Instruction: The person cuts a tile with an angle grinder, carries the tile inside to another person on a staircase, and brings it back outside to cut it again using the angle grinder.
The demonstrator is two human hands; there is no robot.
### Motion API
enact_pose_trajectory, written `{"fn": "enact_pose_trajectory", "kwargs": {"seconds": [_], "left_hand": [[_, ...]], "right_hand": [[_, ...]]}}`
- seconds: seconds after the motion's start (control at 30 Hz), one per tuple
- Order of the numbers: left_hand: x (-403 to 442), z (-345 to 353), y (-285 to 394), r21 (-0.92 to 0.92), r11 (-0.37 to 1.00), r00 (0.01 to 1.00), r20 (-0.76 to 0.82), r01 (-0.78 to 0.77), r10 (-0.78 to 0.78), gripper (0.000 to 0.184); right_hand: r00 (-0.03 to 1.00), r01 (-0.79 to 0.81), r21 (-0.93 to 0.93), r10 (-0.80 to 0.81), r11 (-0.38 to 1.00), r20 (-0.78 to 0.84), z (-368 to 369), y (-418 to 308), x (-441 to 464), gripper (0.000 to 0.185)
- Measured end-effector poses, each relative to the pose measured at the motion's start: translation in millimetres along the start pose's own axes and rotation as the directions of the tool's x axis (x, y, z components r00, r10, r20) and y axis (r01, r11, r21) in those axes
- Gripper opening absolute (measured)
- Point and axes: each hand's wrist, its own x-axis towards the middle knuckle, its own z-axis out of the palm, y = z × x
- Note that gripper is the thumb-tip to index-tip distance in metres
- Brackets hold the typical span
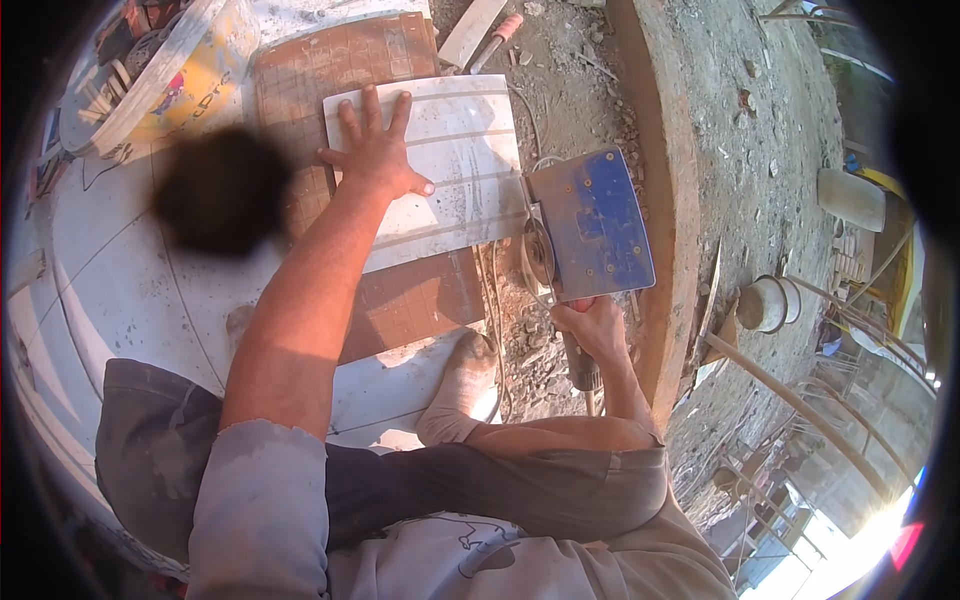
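Note:
My left hand (378,160) lies spread on a pale striped tile (465,130), pressing its face with the fingers apart. Under the tile are brown tiles (415,300), which stick out above and below it. My right hand (597,328) is wrapped around the handle of a handheld tile cutter (582,365). The cutter's scuffed blue base plate (590,225) faces up, and its round disc (538,248) stands beside the right edge of the pale tile. Whether the disc touches the tile, I cannot tell.
A yellow bucket (205,85) with tools stands at upper left. A trowel-like tool with a pink handle (508,27) lies at the top. Cords (488,300) run near my foot (465,385). A concrete ledge (655,200) borders rubble-strewn ground; wooden poles (800,415) lie at right.

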Motion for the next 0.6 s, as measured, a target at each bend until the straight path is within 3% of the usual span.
{"fn": "enact_pose_trajectory", "kwargs": {"seconds": [0.27,0.47,0.6], "left_hand": [[-1.0,-2.9,1.8,0.016,1.000,1.000,0.020,0.011,-0.011,0.139],[-0.6,-1.8,0.8,0.013,1.000,1.000,0.016,0.008,-0.008,0.139],[-1.3,-3.4,1.5,-0.001,1.000,1.000,0.008,0.008,-0.008,0.138]], "right_hand": [[0.999,-0.009,0.000,0.009,1.000,0.039,-1.6,-5.5,1.9,0.055],[0.999,0.016,0.010,-0.015,1.000,-0.044,5.4,1.3,4.0,0.053],[1.000,-0.005,0.031,0.005,1.000,0.012,3.9,-0.8,1.7,0.055]]}}
